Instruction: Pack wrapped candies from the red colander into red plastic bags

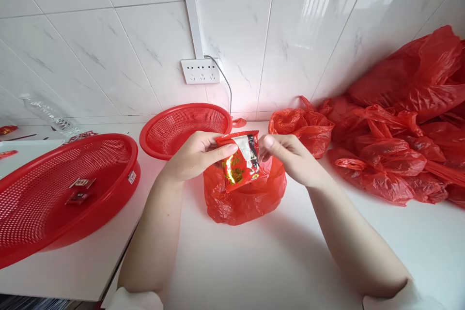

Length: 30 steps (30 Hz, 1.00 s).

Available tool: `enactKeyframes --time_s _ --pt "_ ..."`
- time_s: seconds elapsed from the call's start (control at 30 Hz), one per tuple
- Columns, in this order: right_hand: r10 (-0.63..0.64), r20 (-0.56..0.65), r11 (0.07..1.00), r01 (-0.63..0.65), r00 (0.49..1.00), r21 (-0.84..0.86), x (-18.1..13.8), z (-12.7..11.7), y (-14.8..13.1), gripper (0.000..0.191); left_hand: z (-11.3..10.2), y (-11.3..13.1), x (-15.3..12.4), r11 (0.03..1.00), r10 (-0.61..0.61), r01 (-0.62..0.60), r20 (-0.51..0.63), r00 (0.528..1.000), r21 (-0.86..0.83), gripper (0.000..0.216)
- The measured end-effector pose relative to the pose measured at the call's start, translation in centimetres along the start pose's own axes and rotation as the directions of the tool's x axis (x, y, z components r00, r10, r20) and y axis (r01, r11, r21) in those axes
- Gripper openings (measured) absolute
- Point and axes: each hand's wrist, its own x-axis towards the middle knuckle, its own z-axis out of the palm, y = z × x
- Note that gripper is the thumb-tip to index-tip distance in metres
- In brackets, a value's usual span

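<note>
My left hand [194, 155] grips a small red snack packet [240, 167] by its left side, thumb across the front. The packet has a shiny gold patch, a white panel and a crimped top edge, and is held tilted. By the packet's right edge is my right hand [290, 155], its thumb and fingers closed together. Whether it pinches the packet's edge or something small, I cannot make out. Right below the packet, an open red plastic bag [240, 208] sits on the white table; its contents are mostly hidden.
At left stands a large red perforated basket [125, 193] with a few small packets [78, 197]. Another red basket [152, 128] is behind my left hand. Several filled red bags [392, 155] pile up at right, beside a smaller one [303, 128]. A power socket [200, 71] is on the tiled wall.
</note>
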Motion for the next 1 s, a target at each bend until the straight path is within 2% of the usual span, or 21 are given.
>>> enactKeyframes --time_s 0.13,0.2,0.3,0.43,0.67,0.87,1.0 --pt "0.045 0.14 0.998 -0.037 0.989 -0.06 -0.3 0.3 -0.6 0.028 0.4 -0.3 0.3 0.999 0.04 -0.036 -0.098 0.994 0.037 0.039" --pt "0.029 0.18 0.999 -0.026 0.983 -0.019 -0.4 0.4 -0.6 0.026 0.6 -0.4 0.4 0.998 0.05 -0.046 -0.138 0.989 0.032 0.044" --pt "-0.013 0.215 0.998 -0.002 0.976 0.069 -0.3 0.5 -0.6 0.024 0.9 -0.4 0.4 0.998 0.065 -0.066 -0.139 0.988 -0.005 0.043" --pt "-0.036 0.215 0.995 0.016 0.976 0.095 -0.3 0.6 -0.6 0.022 1.1 -0.4 0.5 0.995 0.096 -0.097 -0.167 0.981 0.001 0.044" --pt "-0.028 0.181 0.999 0.023 0.983 0.029 -0.6 0.6 -0.8 0.025 1.4 -0.7 0.6 0.984 0.173 -0.158 -0.232 0.957 0.081 0.048" --pt "-0.082 0.215 0.995 0.094 0.973 -0.045 -0.8 0.0 -0.9 0.024 1.7 -0.8 0.5 0.955 0.243 -0.205 -0.173 0.954 0.215 0.049" --pt "-0.128 0.156 0.98 0.149 0.979 -0.132 -0.8 0.1 -1.0 0.026 1.6 -0.8 0.6 0.952 0.255 -0.211 -0.195 0.947 0.22 0.048"
